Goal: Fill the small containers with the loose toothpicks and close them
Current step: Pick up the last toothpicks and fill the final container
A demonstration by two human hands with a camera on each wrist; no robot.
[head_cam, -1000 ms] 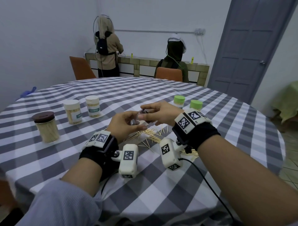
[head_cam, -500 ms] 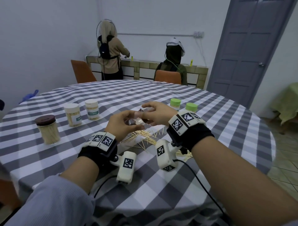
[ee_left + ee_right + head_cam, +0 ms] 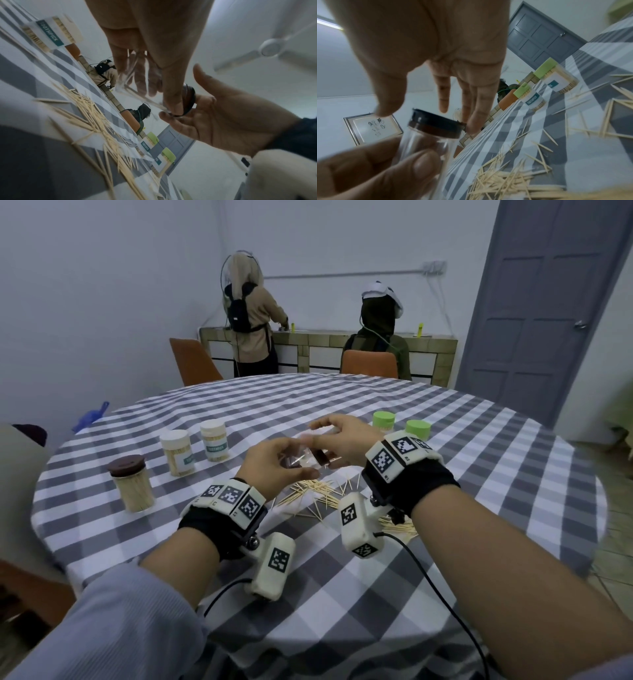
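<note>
A small clear container (image 3: 303,462) with a dark brown lid (image 3: 322,457) is held in the air above the loose toothpicks (image 3: 315,491) on the checked tablecloth. My left hand (image 3: 291,463) grips its clear body (image 3: 423,146), with the thumb lying along the wall (image 3: 137,83). My right hand (image 3: 329,436) has fairly straight fingers (image 3: 471,121) touching the rim of the lid (image 3: 435,125). Its thumb stands apart from the lid (image 3: 189,97). The container looks empty. More toothpicks (image 3: 89,108) (image 3: 505,173) lie scattered below.
Filled jars stand on the round table (image 3: 496,508): one with a brown lid (image 3: 132,487) at the left, two white-lidded ones (image 3: 176,451) (image 3: 214,445), and two green-lidded ones (image 3: 383,421) (image 3: 418,431) behind my right hand. Two people and orange chairs (image 3: 370,364) are beyond the table.
Both hands stay together over the toothpick pile with the container between them. The right hand's fingers have loosened and straightened at the lid. The head view has shifted slightly.
</note>
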